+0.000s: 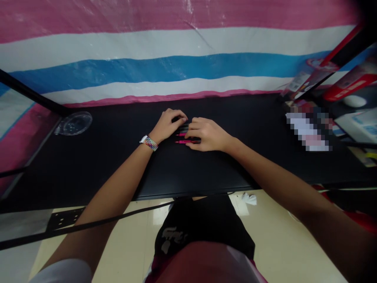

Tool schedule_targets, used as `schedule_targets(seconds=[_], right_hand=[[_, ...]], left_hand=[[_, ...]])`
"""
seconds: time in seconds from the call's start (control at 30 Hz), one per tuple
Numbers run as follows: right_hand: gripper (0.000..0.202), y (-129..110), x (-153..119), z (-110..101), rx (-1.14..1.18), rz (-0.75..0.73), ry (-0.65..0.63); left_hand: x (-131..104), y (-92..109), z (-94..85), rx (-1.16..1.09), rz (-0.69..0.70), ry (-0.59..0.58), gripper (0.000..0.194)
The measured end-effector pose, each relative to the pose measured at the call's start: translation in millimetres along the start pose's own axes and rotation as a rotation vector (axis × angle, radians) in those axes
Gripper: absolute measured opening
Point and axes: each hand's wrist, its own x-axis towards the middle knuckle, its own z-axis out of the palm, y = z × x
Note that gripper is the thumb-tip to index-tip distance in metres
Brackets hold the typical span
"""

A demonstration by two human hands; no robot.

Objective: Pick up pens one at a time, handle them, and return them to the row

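Several slim pens [181,142] with pink and dark barrels lie side by side on the black tabletop [118,165], pointing left. My right hand [209,134] covers their right ends, its fingers curled down and closed around them. Just left of it, at the far end of the row, is my left hand [168,125]. Its thumb and index finger meet in a pinch by the topmost pen; what is between the fingertips is too small to make out. A patterned band [149,142] circles my left wrist.
At the left back sits a clear round plastic dish [75,123]. To the right are a clear cup [306,76], a red tube-shaped container [350,82], a white rounded object [355,101] and a blurred-out paper item [308,131]. A striped sheet [176,67] hangs behind the table.
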Motion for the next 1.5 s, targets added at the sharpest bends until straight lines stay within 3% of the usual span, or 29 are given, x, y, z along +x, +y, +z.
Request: schedule_targets(seconds=[0.13, 0.27, 0.37, 0.47, 0.87, 1.1, 1.5], right_hand=[[0.012, 0, -1, -1, 0.093, 0.022, -0.030], [0.023, 6, -3, -7, 0.085, 0.106, 0.100], [0.028, 17, -7, -11, 0.022, 0.202, 0.210], [0.029, 26, -11, -13, 0.055, 0.290, 0.238], [0.024, 61, -18, -13, 0.490, 0.725, 0.406], [0.023, 69, -16, -3, 0.701, 0.781, 0.492], [0.021, 70, -14, 2, 0.730, 0.773, 0.554]], left_hand=[[-3, 5, -1.9, -0.015, 0.027, 0.056, 0.017], [-11, 21, -4.5, -0.077, 0.100, 0.207, 0.026], [-16, 32, -0.7, -0.084, 0.102, 0.227, 0.023], [-15, 36, 5.4, -0.083, 0.088, 0.256, 0.021], [-4, 6, 10.2, -0.223, -0.051, 0.425, 0.023], [-1, -7, 10.4, -0.263, -0.077, 0.349, 0.017], [1, -11, 7.0, -0.156, -0.120, 0.240, 0.027]])
